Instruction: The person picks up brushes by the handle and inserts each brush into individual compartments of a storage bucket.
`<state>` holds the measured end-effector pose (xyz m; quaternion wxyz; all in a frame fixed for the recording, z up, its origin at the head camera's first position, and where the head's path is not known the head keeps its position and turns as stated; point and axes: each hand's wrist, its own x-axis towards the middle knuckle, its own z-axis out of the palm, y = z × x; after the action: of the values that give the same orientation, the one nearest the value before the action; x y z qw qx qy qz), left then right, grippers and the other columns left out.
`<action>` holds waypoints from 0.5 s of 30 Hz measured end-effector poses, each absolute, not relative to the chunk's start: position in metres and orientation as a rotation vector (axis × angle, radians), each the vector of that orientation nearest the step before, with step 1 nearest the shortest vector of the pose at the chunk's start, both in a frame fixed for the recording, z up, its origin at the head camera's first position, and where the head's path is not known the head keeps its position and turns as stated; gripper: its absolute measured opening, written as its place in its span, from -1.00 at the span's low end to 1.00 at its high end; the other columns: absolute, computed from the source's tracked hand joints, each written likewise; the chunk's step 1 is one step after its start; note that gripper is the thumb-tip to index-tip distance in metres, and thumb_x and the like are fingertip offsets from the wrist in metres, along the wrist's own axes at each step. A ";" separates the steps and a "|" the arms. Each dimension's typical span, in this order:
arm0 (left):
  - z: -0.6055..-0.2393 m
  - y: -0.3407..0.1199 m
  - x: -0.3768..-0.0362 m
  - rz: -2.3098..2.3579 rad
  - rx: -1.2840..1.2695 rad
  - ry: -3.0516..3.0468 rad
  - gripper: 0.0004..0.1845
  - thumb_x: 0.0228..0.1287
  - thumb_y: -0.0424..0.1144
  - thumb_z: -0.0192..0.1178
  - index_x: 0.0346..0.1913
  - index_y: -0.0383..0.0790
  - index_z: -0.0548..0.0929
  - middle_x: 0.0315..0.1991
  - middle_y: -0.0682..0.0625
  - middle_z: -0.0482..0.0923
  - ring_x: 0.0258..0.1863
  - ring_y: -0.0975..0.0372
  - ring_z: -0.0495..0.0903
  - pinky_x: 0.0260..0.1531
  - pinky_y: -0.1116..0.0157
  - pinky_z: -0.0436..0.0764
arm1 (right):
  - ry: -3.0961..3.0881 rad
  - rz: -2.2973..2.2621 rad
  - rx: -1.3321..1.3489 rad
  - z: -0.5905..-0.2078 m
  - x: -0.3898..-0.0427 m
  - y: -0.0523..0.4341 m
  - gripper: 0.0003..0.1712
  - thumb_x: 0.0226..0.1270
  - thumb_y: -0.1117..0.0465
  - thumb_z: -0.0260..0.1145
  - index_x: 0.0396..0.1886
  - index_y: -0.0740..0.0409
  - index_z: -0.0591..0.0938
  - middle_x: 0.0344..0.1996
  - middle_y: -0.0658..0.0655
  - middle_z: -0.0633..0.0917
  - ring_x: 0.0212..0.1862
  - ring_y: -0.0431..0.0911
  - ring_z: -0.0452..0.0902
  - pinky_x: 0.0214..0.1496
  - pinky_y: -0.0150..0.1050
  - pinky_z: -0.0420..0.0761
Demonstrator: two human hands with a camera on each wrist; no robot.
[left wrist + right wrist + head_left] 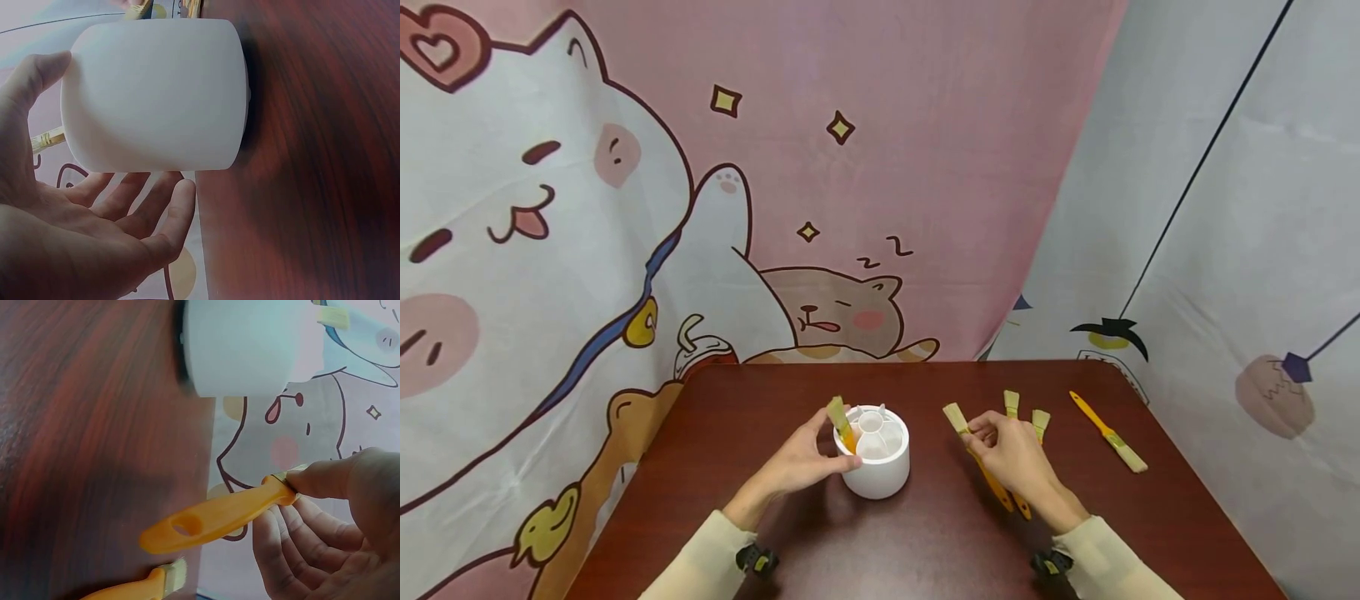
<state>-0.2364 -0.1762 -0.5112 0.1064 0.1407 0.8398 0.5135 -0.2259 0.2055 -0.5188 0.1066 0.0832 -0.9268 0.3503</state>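
Observation:
A white round pen holder with several inner compartments stands on the table, left of the right hand. My left hand grips it, thumb at the near rim and fingers around the far left side. One paintbrush stands in its left part, bristles up and leaning. My right hand pinches another paintbrush near the base of its bristles, and its orange handle slants down toward me. In the right wrist view this handle appears raised off the tabletop.
Two more paintbrushes, one with pale bristles and one beside it, lie partly hidden behind the right hand. Farther right, a single paintbrush lies diagonally on the dark red-brown table. A printed cloth hangs behind the table.

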 end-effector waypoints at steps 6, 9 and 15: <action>-0.511 -0.175 -0.236 1.509 0.415 2.472 0.07 0.33 -0.02 0.71 0.81 -0.05 0.37 0.62 -0.18 0.61 0.62 -0.15 0.58 0.47 -0.26 0.73 | -2.693 1.014 0.246 -0.512 -0.223 0.203 -0.87 0.49 0.21 0.69 -0.13 0.09 0.86 -0.31 -0.01 0.88 -0.28 -0.23 0.78 -0.20 -0.34 0.73; -0.510 -0.175 -0.235 1.505 0.406 2.477 0.09 0.33 -0.01 0.71 0.82 -0.05 0.36 0.62 -0.18 0.60 0.62 -0.15 0.57 0.48 -0.26 0.72 | -2.671 1.009 0.255 -0.508 -0.221 0.201 -0.86 0.48 0.21 0.70 -0.13 0.07 0.85 -0.30 -0.02 0.88 -0.27 -0.23 0.79 -0.20 -0.34 0.72; -0.509 -0.175 -0.234 1.508 0.394 2.482 0.13 0.34 -0.01 0.71 0.85 -0.06 0.31 0.64 -0.21 0.58 0.63 -0.16 0.56 0.50 -0.26 0.70 | -2.627 1.038 0.291 -0.496 -0.215 0.194 -0.83 0.44 0.21 0.73 -0.14 0.05 0.85 -0.29 -0.04 0.89 -0.27 -0.22 0.82 -0.22 -0.35 0.73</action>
<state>-0.2341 -0.1754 -0.5091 0.1050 0.1337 0.8422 0.5116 -0.2155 0.1942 -0.4958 0.1506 0.1012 -0.9146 0.3615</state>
